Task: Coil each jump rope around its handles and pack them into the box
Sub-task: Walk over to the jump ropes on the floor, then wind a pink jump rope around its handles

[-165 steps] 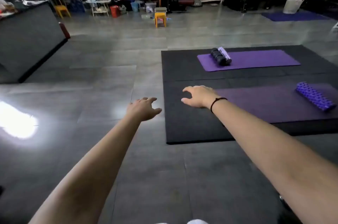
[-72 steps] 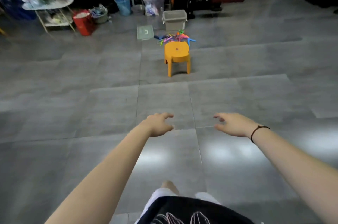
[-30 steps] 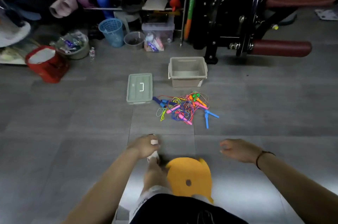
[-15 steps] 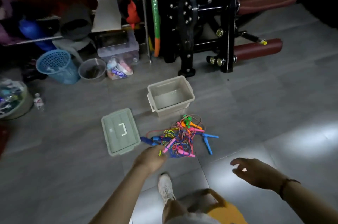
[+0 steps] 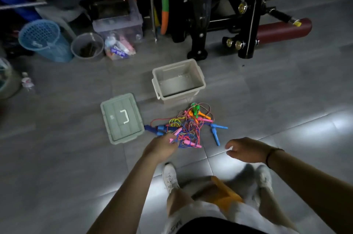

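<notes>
From my head camera, my left hand (image 5: 162,147) is stretched forward and down. Its fingertips meet the near edge of the tangled jump ropes (image 5: 188,128), right against a pink handle (image 5: 176,132). My knuckles hide the fingers, so I cannot tell whether they pinch that handle or only touch it. My right hand (image 5: 246,149) hangs to the right of the pile, apart from it, with the fingers loosely curled and holding nothing. A dark band (image 5: 272,155) sits on that wrist. A pair of light blue handles (image 5: 215,133) lies just beyond my right fingertips, at the pile's right edge. Past the ropes, farther from both hands, the open grey box (image 5: 179,98) stands upright. Its lid (image 5: 122,119) lies flat on the floor, beyond and left of my left fingers. Below my hands are my white shoes (image 5: 170,176) and an orange stool (image 5: 225,193) between my legs.
</notes>
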The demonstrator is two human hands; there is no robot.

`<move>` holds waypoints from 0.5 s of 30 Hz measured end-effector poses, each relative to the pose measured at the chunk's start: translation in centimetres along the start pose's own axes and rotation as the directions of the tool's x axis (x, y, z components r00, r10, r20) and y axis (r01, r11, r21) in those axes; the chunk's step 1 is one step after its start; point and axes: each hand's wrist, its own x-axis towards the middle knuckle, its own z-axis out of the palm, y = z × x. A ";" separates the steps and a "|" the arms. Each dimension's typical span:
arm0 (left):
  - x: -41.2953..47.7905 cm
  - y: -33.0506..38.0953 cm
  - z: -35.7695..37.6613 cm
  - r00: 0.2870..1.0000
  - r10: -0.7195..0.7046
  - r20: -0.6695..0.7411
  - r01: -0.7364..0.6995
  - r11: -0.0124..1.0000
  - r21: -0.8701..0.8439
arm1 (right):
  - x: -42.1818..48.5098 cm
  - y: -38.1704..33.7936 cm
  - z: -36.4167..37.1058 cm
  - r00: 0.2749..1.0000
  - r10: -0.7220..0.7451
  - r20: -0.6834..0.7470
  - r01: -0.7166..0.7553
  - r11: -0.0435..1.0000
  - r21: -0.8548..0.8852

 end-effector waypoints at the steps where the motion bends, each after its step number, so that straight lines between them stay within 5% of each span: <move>1: 0.5 0.1 0.2 1.000 -0.011 -0.008 0.011 1.000 -0.022 | 1.0 0.2 -0.3 0.999 -0.038 0.010 0.038 0.999 -0.034; 6: 2.9 0.5 2.5 0.991 -0.085 -0.107 0.078 0.995 -0.066 | 6.7 1.0 -1.3 0.973 -0.230 0.014 0.231 0.969 -0.085; 11: 7.3 0.4 8.6 0.977 -0.129 -0.172 0.070 0.947 -0.313 | 13.3 4.6 -0.1 0.959 -0.282 0.018 0.283 0.958 -0.047; 15: 10.6 -1.1 13.9 0.979 -0.145 -0.143 0.053 0.861 -0.506 | 18.9 8.4 3.1 0.958 -0.287 -0.025 0.285 0.932 0.222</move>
